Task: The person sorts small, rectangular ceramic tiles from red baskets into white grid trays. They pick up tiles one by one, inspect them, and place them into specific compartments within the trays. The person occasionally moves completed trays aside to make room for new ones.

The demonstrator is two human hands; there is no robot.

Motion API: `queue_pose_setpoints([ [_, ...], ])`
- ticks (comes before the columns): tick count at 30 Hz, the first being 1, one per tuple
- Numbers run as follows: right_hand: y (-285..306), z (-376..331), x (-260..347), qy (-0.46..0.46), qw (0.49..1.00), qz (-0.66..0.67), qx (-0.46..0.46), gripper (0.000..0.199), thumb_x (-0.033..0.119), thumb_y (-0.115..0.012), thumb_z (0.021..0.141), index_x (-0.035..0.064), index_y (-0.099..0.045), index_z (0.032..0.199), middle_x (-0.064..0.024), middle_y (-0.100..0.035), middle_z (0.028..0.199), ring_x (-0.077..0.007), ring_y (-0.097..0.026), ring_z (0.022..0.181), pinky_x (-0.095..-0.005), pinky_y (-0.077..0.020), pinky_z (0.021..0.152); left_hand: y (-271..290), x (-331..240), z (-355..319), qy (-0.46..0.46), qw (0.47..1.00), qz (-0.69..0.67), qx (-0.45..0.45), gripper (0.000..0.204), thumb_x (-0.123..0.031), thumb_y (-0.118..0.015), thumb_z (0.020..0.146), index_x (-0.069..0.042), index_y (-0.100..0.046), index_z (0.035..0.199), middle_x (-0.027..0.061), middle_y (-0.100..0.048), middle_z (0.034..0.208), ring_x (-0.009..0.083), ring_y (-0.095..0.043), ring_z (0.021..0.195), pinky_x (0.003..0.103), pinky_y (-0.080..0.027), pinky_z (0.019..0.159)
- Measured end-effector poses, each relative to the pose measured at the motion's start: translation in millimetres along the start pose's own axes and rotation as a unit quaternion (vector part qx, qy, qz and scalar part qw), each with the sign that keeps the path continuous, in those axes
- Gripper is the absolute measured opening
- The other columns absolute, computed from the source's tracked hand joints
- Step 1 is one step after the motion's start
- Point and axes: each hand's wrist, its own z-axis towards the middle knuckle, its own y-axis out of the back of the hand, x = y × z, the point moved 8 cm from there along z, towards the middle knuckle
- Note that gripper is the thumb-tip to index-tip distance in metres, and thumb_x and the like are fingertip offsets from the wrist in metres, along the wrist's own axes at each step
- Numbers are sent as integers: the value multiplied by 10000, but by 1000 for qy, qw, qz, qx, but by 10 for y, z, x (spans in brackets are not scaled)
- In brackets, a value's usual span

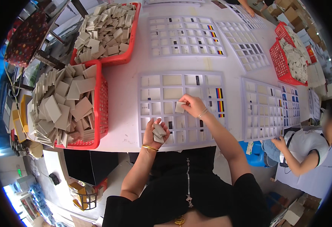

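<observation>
A small stack of pale square tiles (159, 132) rests in my left hand (152, 131), its fingers curled round them above the lower left of the white compartment tray (139, 113). Between the thumb and fingers of my right hand (193, 106) is a single pale tile (180, 107), tilted over the middle of the same tray. Some of the tray's compartments hold plain pale squares, others show white pieces with dark print. Red, yellow and blue striped pieces (220, 104) fill part of its right column. What lies right under my hands is hidden.
At the left stand two red baskets (104, 102) heaped with pale tiles. More compartment trays (188, 57) lie farther back and to the right. Red baskets (275, 56) with white pieces are at the far right. A seated co-worker (302, 147) touches a tray there; another person's arm (246, 6) reaches in behind.
</observation>
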Motion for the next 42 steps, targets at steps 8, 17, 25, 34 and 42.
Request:
queue_pose_setpoints([
  [8, -16, -30, 362, 111, 951, -283, -58, 201, 125, -741, 640, 155, -637, 809, -12, -501, 915, -213, -500, 918, -377, -389, 746, -72, -98, -161, -58, 990, 118, -42, 214, -266, -498, 896, -138, -550, 1059, 50, -595, 998, 198, -577, 863, 339, -498, 680],
  [17, -42, -209, 601, 137, 919, -352, -113, 300, 189, -761, 622, 162, -645, 897, -11, -542, 969, -185, -499, 957, -353, -352, 779, -131, -100, -142, -128, 971, 199, -20, 235, -169, -529, 873, -138, -478, 1100, 23, -519, 894, 156, -531, 759, 225, -368, 471],
  [25, -215, -201, 414, 90, 916, -389, -36, 367, 219, -758, 642, 170, -632, 984, 1, -561, 981, -188, -505, 972, -364, -336, 791, -216, -95, -209, -136, 958, 252, -30, 301, -315, -541, 915, -121, -446, 1124, 27, -495, 869, 155, -547, 695, 221, -347, 424],
  [34, -214, -368, 369, 96, 932, -335, -97, 419, 91, -654, 705, 97, -524, 1103, -38, -627, 898, -219, -560, 934, -393, -336, 800, -178, -177, -221, -197, 922, 330, -43, 380, -229, -506, 855, -78, -421, 1194, 37, -495, 963, 152, -562, 714, 204, -344, 404],
  [42, -286, -501, 194, 41, 930, -361, -51, 324, 42, -569, 724, 64, -542, 1046, -93, -634, 959, -232, -560, 1025, -420, -347, 817, -206, -83, -122, -159, 950, 269, 6, 378, -254, -499, 883, -114, -446, 1230, 23, -518, 987, 132, -570, 714, 199, -330, 413],
])
